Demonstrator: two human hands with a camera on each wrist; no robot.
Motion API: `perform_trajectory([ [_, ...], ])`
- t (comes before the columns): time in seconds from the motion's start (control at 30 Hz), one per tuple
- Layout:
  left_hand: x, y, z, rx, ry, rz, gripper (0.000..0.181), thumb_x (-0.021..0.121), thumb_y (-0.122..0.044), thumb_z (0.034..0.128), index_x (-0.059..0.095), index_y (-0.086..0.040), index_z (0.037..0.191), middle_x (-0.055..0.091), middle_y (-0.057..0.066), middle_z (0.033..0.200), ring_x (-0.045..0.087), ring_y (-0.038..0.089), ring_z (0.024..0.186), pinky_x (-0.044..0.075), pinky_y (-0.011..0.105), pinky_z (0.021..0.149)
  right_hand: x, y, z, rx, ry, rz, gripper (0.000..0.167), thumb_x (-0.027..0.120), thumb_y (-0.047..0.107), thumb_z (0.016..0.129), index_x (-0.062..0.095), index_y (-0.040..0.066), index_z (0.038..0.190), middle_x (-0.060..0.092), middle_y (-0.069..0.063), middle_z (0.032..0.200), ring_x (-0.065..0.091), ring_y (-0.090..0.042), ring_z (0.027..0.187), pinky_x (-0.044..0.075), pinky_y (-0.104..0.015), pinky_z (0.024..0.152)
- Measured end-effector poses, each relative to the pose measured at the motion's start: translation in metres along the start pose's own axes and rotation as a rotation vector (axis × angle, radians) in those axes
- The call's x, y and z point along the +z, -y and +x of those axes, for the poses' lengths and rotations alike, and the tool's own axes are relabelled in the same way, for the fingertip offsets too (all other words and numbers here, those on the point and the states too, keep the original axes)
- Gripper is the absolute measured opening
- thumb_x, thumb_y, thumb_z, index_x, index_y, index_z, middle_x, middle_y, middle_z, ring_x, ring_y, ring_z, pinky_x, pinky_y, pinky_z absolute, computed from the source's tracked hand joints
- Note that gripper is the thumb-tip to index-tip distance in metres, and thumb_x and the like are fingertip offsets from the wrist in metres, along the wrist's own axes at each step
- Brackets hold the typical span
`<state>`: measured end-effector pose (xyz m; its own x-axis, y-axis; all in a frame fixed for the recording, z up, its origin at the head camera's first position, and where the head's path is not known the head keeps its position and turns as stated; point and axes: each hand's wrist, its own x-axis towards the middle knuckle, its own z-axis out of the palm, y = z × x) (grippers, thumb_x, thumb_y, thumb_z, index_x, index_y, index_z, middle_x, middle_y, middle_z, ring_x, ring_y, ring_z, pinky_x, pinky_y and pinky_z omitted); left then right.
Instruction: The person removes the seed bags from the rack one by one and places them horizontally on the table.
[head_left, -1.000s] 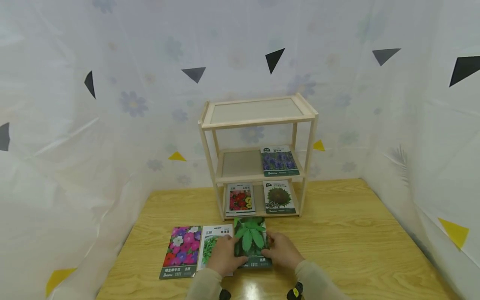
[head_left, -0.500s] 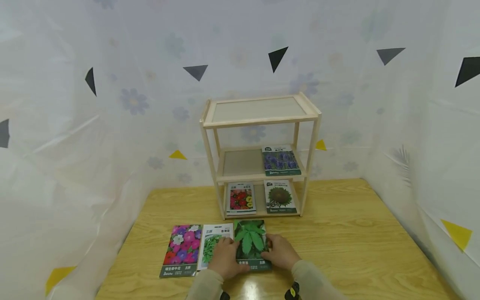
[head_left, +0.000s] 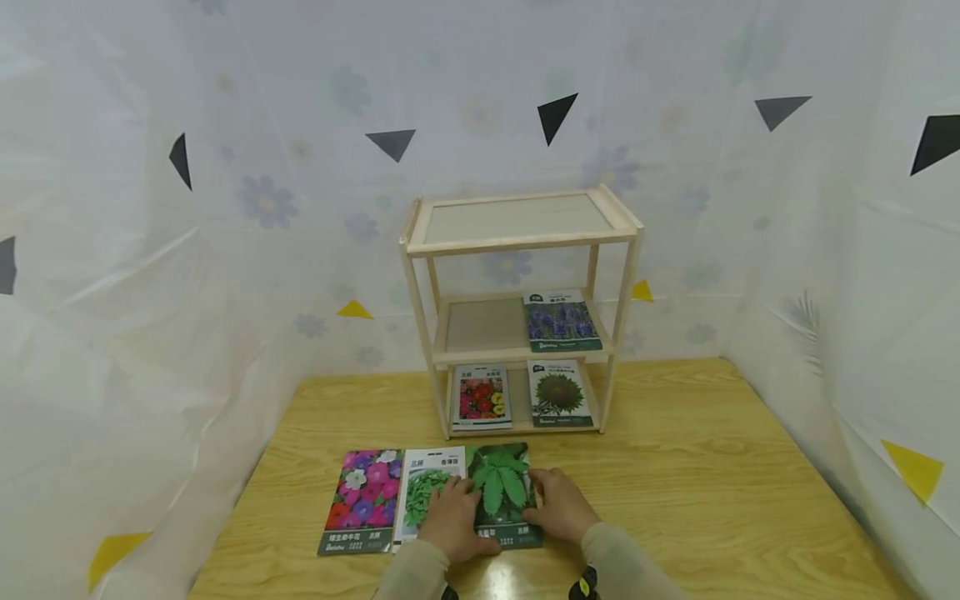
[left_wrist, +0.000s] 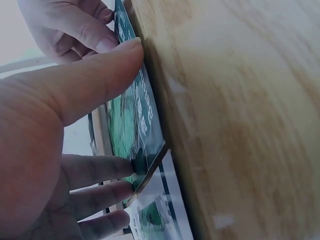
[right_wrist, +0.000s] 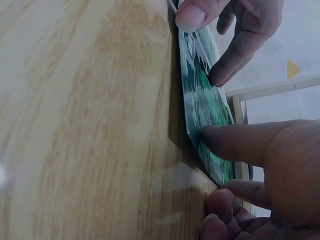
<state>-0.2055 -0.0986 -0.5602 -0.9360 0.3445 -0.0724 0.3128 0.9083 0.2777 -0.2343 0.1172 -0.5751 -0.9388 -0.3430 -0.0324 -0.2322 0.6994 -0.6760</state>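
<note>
A seed packet with a large green leaf (head_left: 498, 482) lies on the table, the rightmost in a row of three. My left hand (head_left: 452, 525) touches its left side with extended fingers, and the thumb rests near its lower edge. At the packet's right edge my right hand (head_left: 562, 507) pinches it, thumb on the face and index finger against the edge, the other fingers curled. Left of it is a white herb seed packet (head_left: 435, 460), partly covered by my left hand. A petunia seed packet (head_left: 364, 498) with pink and purple blooms completes the row.
Behind the row stands a pale wooden three-tier rack (head_left: 517, 221). A purple-flower packet (head_left: 562, 321) is on its middle shelf. On the bottom shelf are a red-flower packet (head_left: 482, 398) and a sunflower packet (head_left: 559, 393). Wood-grain table (head_left: 697, 483) extends to both sides.
The green-leaf packet has slid slightly toward me and now sits nearly level with the other two. Both hands have stayed on it, shifting only a little.
</note>
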Motion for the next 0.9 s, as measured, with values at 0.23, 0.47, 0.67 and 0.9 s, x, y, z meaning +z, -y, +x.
perform_trajectory([
  [0.23,0.0006,0.0003,-0.0004,-0.01,-0.008,-0.033,0.091,0.079,-0.063,0.0633,0.06,0.0,0.127,0.048,0.018,0.137,0.04,0.039,0.129,0.032,0.063,0.102,0.0004,0.001,0.0004,0.005,0.002,-0.006,0.066,0.081,0.022,0.077,0.053,-0.005,0.13,0.047,-0.004,0.085,0.043,-0.017,0.072,0.038,-0.033,0.06],
  [0.47,0.0033,0.0013,-0.0009,-0.004,-0.019,-0.064,0.091,0.081,-0.059,0.0639,0.059,0.003,0.127,0.047,0.02,0.137,0.043,0.039,0.127,0.036,0.055,0.103,0.001,0.0007,-0.0001,0.008,-0.005,-0.008,0.067,0.081,0.022,0.077,0.053,-0.005,0.131,0.046,-0.003,0.084,0.043,-0.017,0.072,0.038,-0.032,0.06],
  [0.67,0.0029,0.001,-0.0012,-0.01,-0.01,-0.066,0.092,0.081,-0.059,0.0649,0.058,0.003,0.129,0.046,0.02,0.138,0.041,0.04,0.128,0.036,0.057,0.102,0.0008,0.0038,-0.0018,0.008,-0.01,-0.006,0.066,0.08,0.021,0.076,0.053,-0.005,0.13,0.046,-0.004,0.083,0.043,-0.017,0.072,0.037,-0.032,0.059],
  [0.9,0.002,0.0006,-0.001,-0.028,0.002,-0.093,0.091,0.082,-0.057,0.0653,0.057,0.002,0.13,0.045,0.02,0.14,0.039,0.04,0.13,0.036,0.06,0.101,-0.0004,0.0057,-0.0023,0.015,0.003,-0.001,0.066,0.08,0.021,0.077,0.053,-0.005,0.131,0.047,-0.004,0.085,0.043,-0.017,0.073,0.038,-0.033,0.06],
])
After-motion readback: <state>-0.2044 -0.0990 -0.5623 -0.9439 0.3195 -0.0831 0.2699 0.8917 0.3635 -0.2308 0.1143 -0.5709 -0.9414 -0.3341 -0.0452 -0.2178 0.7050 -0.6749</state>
